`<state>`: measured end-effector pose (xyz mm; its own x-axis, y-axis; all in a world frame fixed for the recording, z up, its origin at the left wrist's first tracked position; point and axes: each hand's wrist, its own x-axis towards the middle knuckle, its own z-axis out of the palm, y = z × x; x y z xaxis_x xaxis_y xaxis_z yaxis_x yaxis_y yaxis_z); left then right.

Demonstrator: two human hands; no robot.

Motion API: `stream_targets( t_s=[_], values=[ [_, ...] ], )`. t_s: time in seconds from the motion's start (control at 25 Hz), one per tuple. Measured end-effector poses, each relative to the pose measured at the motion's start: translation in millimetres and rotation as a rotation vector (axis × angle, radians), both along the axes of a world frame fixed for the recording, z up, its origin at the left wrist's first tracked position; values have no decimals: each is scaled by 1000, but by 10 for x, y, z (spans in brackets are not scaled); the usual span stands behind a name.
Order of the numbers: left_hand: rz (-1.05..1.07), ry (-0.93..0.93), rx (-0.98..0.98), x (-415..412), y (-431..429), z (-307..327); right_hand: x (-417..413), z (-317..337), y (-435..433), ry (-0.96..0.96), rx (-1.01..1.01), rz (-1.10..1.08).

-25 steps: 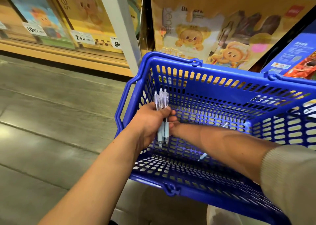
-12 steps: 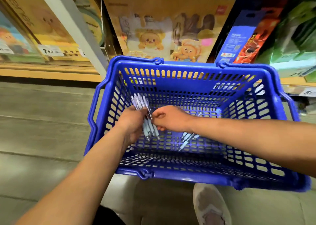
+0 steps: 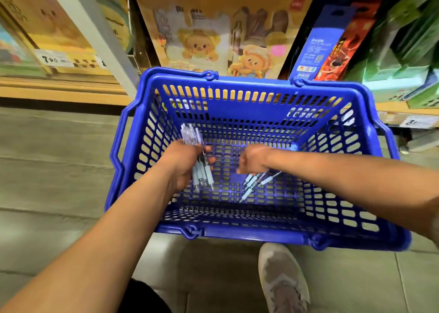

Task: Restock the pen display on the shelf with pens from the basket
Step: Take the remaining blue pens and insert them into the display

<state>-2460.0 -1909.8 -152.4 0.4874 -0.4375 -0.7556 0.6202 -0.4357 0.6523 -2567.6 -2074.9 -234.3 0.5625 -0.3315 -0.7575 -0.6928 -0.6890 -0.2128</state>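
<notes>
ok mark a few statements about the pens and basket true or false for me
1. The left hand holds a bunch of pens. True.
2. The basket is red. False: it is blue.
3. Loose pens lie on the basket floor by the right hand. True.
4. The basket stands on the shelf. False: it sits lower, in front of the shelf, near a shoe.
</notes>
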Motion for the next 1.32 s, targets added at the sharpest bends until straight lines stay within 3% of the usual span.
stream_targets(
  t_s=[0.08, 0.2, 0.28, 0.56, 0.64, 0.68, 0.88, 1.0, 1.04, 1.08, 1.2, 1.32],
  values=[
    [-27, 53, -3, 27, 26, 7, -133, -194, -59, 228, -191, 114],
    [-43, 125, -32, 82, 48, -18, -334, -417, -69, 341, -115, -211],
    [-54, 158, -57, 113, 39, -25, -398, -507, -83, 284, -53, -443],
    [-76, 168, -73, 186, 31, -76, -484, -616, -146, 85, 118, -876],
    [-74, 175, -78, 184, 39, -95, -486, -562, -39, 52, -45, -709],
    [-75, 180, -80, 173, 33, -94, -506, -511, -5, 32, -111, -726],
    [-83, 173, -74, 123, 9, -103, -589, -433, -112, 38, -163, -649],
    [-83, 163, -62, 93, 6, -105, -648, -373, -268, 86, -35, -607],
    [-85, 160, -53, 85, 9, -112, -622, -299, -281, 77, 23, -713],
    [-91, 155, -44, 76, 13, -119, -607, -255, -319, -10, 79, -836],
    [-93, 116, -2, 56, 32, -141, -528, -150, -161, -111, 135, -758],
    [-82, 74, 27, 41, 36, -139, -354, 8, 226, -370, 447, -685]
  ],
)
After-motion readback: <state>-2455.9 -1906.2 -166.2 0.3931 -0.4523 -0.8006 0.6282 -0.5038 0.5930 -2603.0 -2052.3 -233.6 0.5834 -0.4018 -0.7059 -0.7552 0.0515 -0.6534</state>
